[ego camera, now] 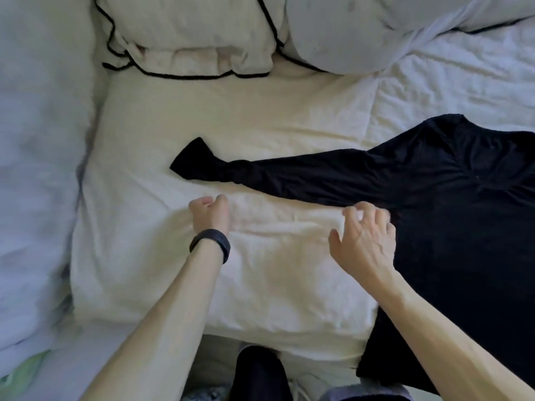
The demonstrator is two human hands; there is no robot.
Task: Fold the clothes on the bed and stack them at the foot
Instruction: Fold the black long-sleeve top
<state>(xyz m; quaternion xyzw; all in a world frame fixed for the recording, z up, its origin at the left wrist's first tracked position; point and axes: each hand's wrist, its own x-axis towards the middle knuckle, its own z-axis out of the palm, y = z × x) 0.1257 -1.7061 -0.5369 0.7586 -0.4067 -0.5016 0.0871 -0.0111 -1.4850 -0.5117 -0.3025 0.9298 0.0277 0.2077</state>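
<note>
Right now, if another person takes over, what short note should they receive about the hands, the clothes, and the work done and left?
Black long-sleeved shirt: spread on the cream bedsheet, one sleeve stretched to the left.
Left grip: fingers loosely curled, holds nothing, over the bedsheet below the sleeve.
Right grip: fingers spread at the shirt's edge, no hold visible.
Done: nothing folded or stacked in view.
Left: fold the shirt, stack it at the foot.

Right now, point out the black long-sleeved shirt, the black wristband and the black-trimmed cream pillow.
black long-sleeved shirt [463,186]: head view, its chest.
black wristband [210,243]: head view, band's outer face.
black-trimmed cream pillow [188,28]: head view, centre of cover.
</note>
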